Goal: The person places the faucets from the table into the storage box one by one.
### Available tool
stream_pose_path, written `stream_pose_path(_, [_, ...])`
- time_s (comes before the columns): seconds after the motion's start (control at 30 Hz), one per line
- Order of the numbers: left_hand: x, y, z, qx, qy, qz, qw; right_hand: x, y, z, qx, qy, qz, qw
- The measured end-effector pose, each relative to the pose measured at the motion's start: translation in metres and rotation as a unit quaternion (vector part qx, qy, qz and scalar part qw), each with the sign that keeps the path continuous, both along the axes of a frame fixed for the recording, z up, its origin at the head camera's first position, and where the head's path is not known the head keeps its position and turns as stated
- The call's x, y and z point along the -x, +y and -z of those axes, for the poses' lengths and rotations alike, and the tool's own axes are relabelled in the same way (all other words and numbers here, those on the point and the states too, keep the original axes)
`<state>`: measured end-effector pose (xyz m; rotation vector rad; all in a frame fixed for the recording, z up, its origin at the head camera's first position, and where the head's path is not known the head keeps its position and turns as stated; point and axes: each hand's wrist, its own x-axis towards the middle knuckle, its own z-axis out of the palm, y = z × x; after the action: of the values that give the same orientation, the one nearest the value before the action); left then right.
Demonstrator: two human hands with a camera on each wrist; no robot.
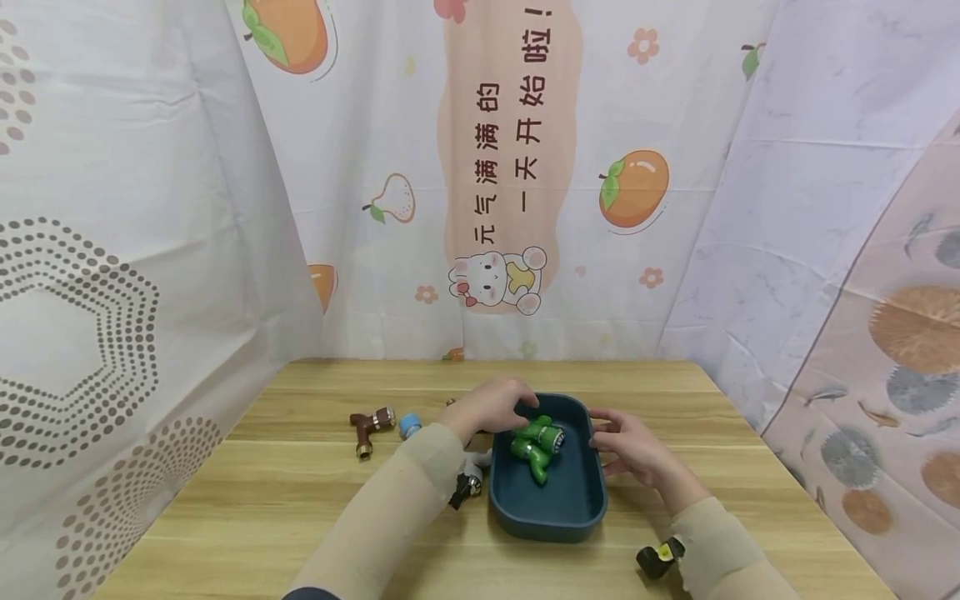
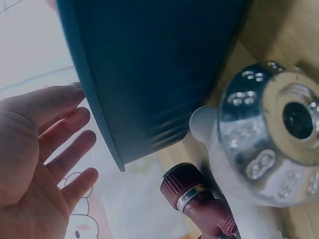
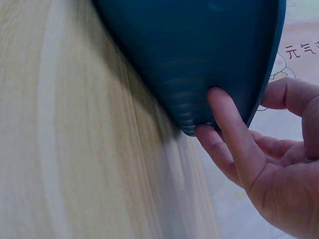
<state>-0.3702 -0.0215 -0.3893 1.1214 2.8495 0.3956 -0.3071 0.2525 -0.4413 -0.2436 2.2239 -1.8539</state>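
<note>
A dark blue rectangular bin [image 1: 551,500] stands on the table with green plastic pipe valves [image 1: 536,450] lying inside. My left hand [image 1: 487,408] reaches over its far left corner. In the left wrist view, the fingers [image 2: 75,149] are loosely extended with nothing between them, and the thumb tip meets the rim. At the opposite side, my right hand [image 1: 637,450] holds the bin's right wall. In the right wrist view, fingertips [image 3: 224,107] rest on the outer wall while one digit reaches past the rim. A white valve with a chrome knob [image 2: 269,134] lies close by the left wrist.
Left on the table are a brown valve [image 1: 367,427] and a blue-capped piece [image 1: 410,425]. A grey-and-black piece [image 1: 467,485] lies against the bin's left side. Beside the right sleeve is a black-and-yellow piece [image 1: 658,559]. A printed curtain [image 1: 390,275] hangs behind the table.
</note>
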Motion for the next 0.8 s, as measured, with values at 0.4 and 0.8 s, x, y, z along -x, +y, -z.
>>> stream_pose_path(0.4, [-0.001, -0.014, -0.004, -0.048, -0.005, -0.017, 0.9987, 0.001, 0.001, 0.002, -0.003, 0.001, 0.001, 1.0000])
stream_pose_path(0.8, [-0.006, -0.039, -0.017, -0.098, -0.008, -0.035, 0.9945, 0.001, 0.001, 0.002, -0.005, 0.003, 0.004, 1.0000])
